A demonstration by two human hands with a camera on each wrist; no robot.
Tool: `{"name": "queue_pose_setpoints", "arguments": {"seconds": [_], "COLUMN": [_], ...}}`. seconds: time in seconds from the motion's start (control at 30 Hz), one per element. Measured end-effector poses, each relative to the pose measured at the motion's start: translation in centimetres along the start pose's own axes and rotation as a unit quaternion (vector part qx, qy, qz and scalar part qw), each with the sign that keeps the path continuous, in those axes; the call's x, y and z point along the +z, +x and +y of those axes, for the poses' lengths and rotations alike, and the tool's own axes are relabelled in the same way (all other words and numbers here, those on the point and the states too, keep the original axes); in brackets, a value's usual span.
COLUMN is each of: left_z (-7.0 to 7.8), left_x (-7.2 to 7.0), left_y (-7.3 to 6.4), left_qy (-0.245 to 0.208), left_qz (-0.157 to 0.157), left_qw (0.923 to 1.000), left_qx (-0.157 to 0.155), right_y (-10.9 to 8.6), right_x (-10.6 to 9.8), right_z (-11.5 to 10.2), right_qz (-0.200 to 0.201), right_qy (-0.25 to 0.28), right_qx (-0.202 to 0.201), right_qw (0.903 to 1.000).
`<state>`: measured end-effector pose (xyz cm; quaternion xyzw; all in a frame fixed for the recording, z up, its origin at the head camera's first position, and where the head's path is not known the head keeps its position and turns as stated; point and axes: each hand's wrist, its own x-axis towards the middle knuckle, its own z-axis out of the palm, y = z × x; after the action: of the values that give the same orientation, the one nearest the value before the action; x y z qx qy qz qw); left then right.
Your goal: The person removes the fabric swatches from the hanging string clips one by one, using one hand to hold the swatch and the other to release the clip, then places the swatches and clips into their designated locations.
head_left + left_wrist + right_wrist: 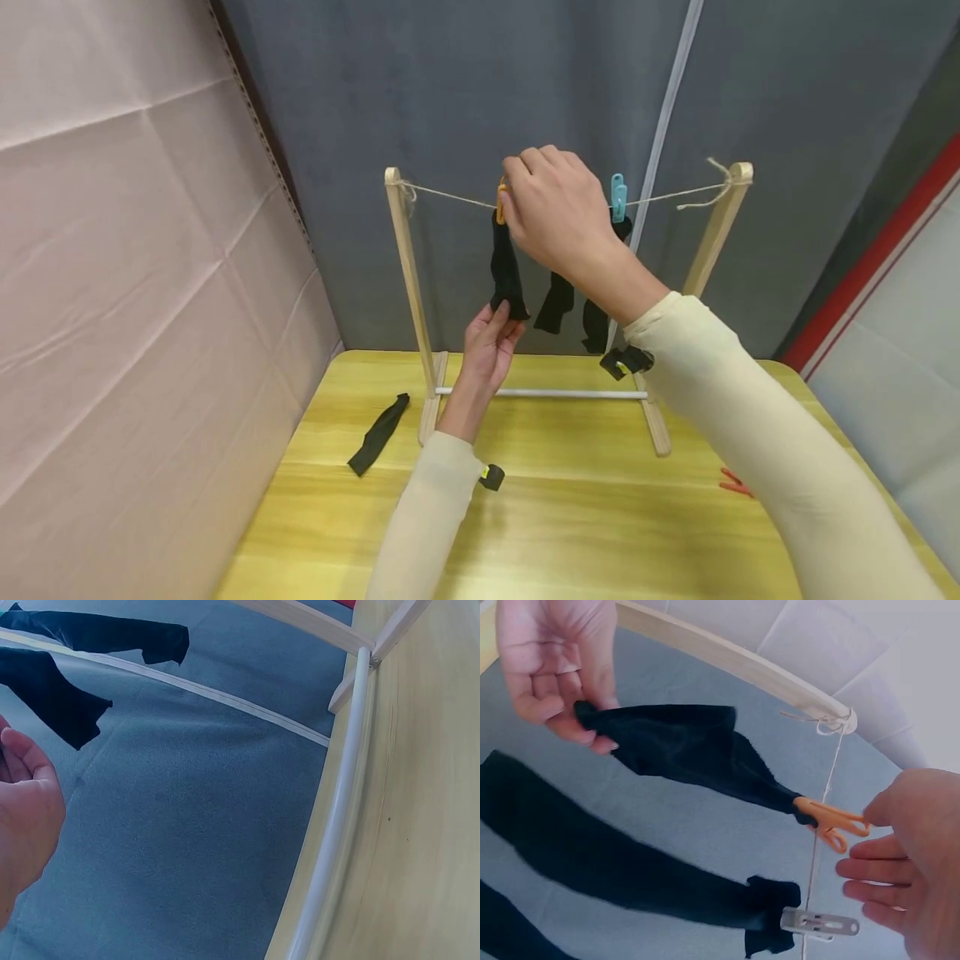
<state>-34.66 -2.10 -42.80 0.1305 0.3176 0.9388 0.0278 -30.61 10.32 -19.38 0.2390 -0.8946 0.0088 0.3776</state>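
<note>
A black sock (506, 267) hangs from the line, held at its upper end by an orange clothespin (829, 816). My left hand (491, 346) pinches the sock's lower end between thumb and fingers. Beside the clothespin is my right hand (922, 855); its thumb tip is right at the pin's handle, and the fingers are loosely extended below with nothing in them. Another black sock (637, 874) hangs from a grey clothespin (817, 922). In the head view a third sock (596, 325) hangs under a blue clothespin (618, 198), partly hidden by my right hand.
The twine (450, 196) runs between two wooden posts (411, 275), joined low down by a white rod (570, 393). One black sock (378, 435) lies on the wooden table (585, 517) at left. Red clothespins (735, 483) lie at right, partly behind my sleeve.
</note>
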Motion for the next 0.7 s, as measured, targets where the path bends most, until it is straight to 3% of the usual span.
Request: {"name": "queue_pose_setpoints", "arguments": {"seconds": [0.27, 0.5, 0.7], "left_z": [-0.2, -0.4, -0.5], "left_x": [0.2, 0.3, 0.6], "left_y": [0.2, 0.3, 0.3], "left_qy": [0.006, 0.024, 0.038], "left_qz": [0.002, 0.010, 0.018], "left_qw": [1.0000, 0.9997, 0.9991], "left_qx": [0.004, 0.006, 0.006], "right_y": [0.3, 0.5, 0.5], "right_x": [-0.5, -0.7, -0.5], "right_z": [0.1, 0.9, 1.3], "right_qz": [-0.084, -0.092, -0.088], "right_qy": [0.014, 0.104, 0.127], "right_qx": [0.029, 0.044, 0.053], "right_qw": [0.9959, 0.9892, 0.9866]}}
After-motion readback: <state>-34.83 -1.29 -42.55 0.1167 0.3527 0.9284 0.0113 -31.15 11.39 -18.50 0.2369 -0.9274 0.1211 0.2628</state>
